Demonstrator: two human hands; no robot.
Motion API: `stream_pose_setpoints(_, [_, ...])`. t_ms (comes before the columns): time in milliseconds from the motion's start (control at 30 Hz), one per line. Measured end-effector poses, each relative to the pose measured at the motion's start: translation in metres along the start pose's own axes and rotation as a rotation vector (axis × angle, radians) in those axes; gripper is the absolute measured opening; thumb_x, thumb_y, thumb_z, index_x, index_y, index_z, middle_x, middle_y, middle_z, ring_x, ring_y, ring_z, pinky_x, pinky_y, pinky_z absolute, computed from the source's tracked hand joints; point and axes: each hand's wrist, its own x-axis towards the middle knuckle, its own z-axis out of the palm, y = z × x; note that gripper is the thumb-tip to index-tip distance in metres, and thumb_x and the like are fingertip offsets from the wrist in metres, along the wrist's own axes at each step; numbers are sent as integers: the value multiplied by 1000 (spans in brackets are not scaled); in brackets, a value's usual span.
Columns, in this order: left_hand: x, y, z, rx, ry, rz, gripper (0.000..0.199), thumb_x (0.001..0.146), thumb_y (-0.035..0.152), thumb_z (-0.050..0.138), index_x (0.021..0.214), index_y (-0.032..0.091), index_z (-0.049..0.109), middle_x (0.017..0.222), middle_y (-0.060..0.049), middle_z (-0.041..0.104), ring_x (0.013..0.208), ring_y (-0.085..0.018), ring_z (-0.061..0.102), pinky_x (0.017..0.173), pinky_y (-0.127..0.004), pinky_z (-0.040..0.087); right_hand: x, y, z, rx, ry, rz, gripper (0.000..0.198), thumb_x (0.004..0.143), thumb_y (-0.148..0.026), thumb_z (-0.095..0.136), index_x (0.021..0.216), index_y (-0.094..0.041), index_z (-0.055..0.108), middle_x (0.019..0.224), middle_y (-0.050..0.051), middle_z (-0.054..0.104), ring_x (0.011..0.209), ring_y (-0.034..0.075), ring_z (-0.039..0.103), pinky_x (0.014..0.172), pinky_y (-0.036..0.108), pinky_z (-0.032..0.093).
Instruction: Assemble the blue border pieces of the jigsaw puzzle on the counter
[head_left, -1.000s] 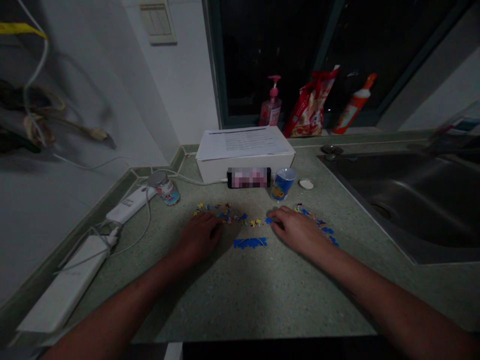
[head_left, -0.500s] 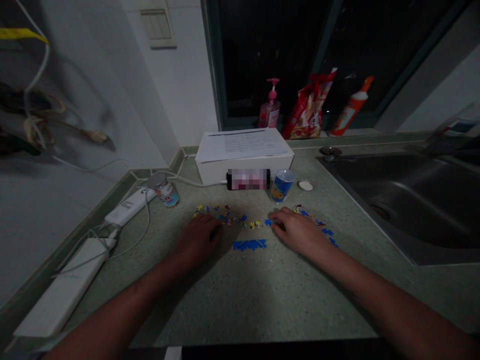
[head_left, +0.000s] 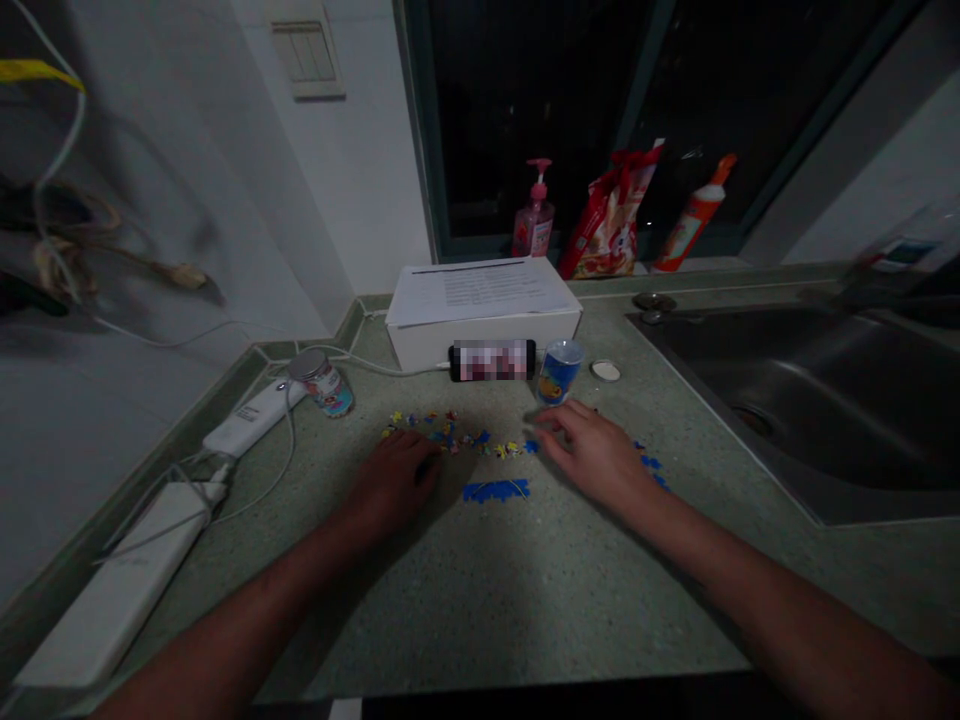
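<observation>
My left hand [head_left: 396, 478] rests on the counter at the near edge of a loose cluster of small jigsaw pieces [head_left: 444, 432]. Its fingers are bent and the thumb stands apart; nothing shows in it. My right hand [head_left: 592, 455] hovers low over the pieces on the right, fingers and thumb spread, with no piece visible between them. Close to its thumb lies a single blue jigsaw piece [head_left: 531, 446]. Between the hands is a joined blue strip of jigsaw pieces [head_left: 496, 490]. More blue pieces [head_left: 651, 463] lie beyond my right wrist, some hidden under the hand.
A phone [head_left: 493, 360] leans against a white box [head_left: 480, 340]. Beside it stand a blue can [head_left: 559, 372] and a round lid [head_left: 605, 371]. A jar [head_left: 322, 382], power strips [head_left: 112, 585] and cables lie left. The sink [head_left: 810, 400] is at right.
My right hand has lifted slightly and its fingers have spread, covering more of the right-hand pieces. My left hand stays in place. The whole view has shifted a little.
</observation>
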Motion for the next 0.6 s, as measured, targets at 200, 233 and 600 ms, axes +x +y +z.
stream_pose_setpoints(200, [0, 0, 2, 2, 6, 4, 24, 104, 24, 57, 115, 24, 79, 118, -10, 77, 113, -33, 69, 105, -54, 56, 26, 35, -16, 90, 538, -96, 59, 94, -29, 74, 151, -27, 59, 152, 17, 62, 143, 40, 59, 117, 64, 52])
stream_pose_setpoints(233, [1, -1, 2, 0, 6, 5, 24, 104, 24, 57, 115, 24, 79, 118, -10, 77, 114, -33, 69, 105, -53, 56, 30, 43, -16, 92, 521, -104, 66, 92, -30, 75, 156, -28, 55, 162, 17, 55, 151, 41, 53, 124, 67, 46])
stream_pose_setpoints(600, [1, -1, 2, 6, -8, -3, 25, 102, 24, 57, 115, 24, 79, 117, -11, 77, 113, -33, 69, 104, -54, 56, 50, 76, 25, 497, 261, 84, 90, 91, -35, 73, 173, -28, 37, 169, 15, 52, 149, 37, 59, 129, 58, 44])
